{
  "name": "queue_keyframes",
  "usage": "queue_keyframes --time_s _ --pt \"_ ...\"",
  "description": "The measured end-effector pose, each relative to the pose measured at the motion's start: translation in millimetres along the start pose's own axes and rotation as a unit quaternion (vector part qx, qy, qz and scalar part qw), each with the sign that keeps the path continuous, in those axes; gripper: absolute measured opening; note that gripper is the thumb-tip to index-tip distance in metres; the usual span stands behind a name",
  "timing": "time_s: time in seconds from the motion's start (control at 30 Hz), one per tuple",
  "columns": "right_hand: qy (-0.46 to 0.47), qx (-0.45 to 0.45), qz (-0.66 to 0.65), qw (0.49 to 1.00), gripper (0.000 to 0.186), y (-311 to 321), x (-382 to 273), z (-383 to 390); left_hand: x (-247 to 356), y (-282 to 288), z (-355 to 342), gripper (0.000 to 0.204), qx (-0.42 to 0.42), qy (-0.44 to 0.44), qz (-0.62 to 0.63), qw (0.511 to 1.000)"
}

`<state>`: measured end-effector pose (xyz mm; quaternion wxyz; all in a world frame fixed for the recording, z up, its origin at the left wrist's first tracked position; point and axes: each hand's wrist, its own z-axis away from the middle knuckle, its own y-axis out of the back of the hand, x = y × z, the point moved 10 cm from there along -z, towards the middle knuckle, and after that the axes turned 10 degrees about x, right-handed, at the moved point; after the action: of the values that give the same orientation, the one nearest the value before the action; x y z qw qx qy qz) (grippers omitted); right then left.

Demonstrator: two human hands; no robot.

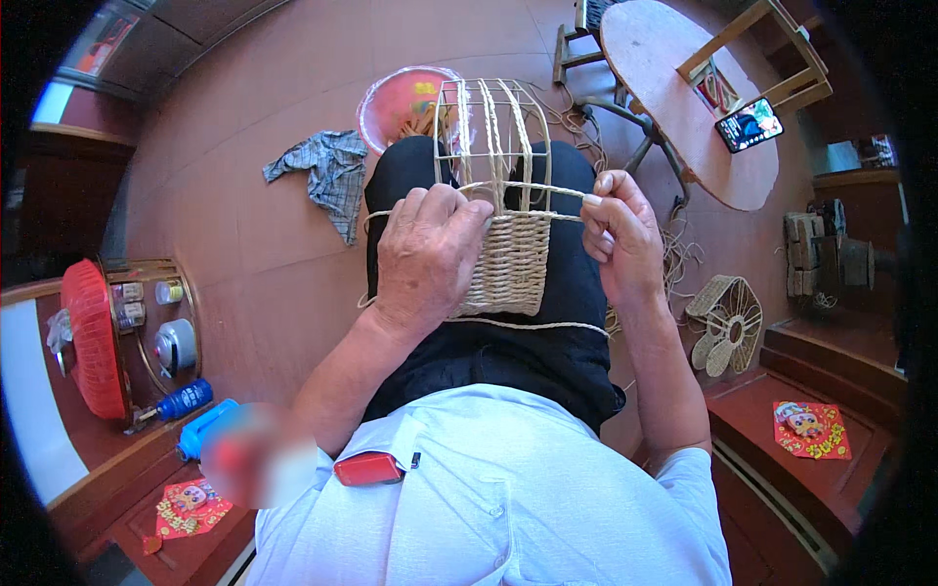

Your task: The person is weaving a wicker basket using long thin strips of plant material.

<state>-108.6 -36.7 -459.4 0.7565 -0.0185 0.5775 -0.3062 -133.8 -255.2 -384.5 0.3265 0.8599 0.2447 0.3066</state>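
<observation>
On my lap, between my thighs, sits a half-woven basket of pale cord over a wire frame, with bare warp strands running along the upper part. My left hand rests on the top edge of the woven section, fingers curled at the cord there; what its fingertips hold is partly hidden. My right hand, right of the basket, pinches a pale cord stretched out from the frame. A loose length of cord lies across my lap below the basket.
A pink basin and plaid shirt lie on the floor ahead. A round table holds a phone. Cord coils and a wire frame lie at right. A red basket and bottles are at left.
</observation>
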Motion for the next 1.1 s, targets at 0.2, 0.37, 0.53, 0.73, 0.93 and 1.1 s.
queue_keyframes --time_s 0.2,0.37,0.53,0.73,0.93,1.1 --pt "0.006 -0.009 -0.025 1.0 0.015 4 1 -5 3 -1 -7 0.022 -0.03 -0.011 0.016 0.999" --pt "0.003 -0.015 -0.025 1.0 0.015 -1 0 -6 25 -2 -9 0.033 0.029 -0.06 0.048 0.997" --pt "-0.005 -0.01 -0.044 0.999 0.015 3 -2 -10 41 -17 2 0.046 0.001 -0.077 0.019 0.997" --pt "0.019 -0.004 -0.084 0.996 0.015 25 -19 -25 34 -18 5 0.049 0.0 -0.041 0.031 0.999" --pt "0.037 -0.012 -0.072 0.997 0.012 23 -23 -28 33 -17 2 0.053 -0.005 -0.027 0.051 0.998" --pt "0.061 -0.009 -0.048 0.997 0.012 13 -34 -36 35 -19 4 0.058 -0.022 -0.04 0.027 0.999"
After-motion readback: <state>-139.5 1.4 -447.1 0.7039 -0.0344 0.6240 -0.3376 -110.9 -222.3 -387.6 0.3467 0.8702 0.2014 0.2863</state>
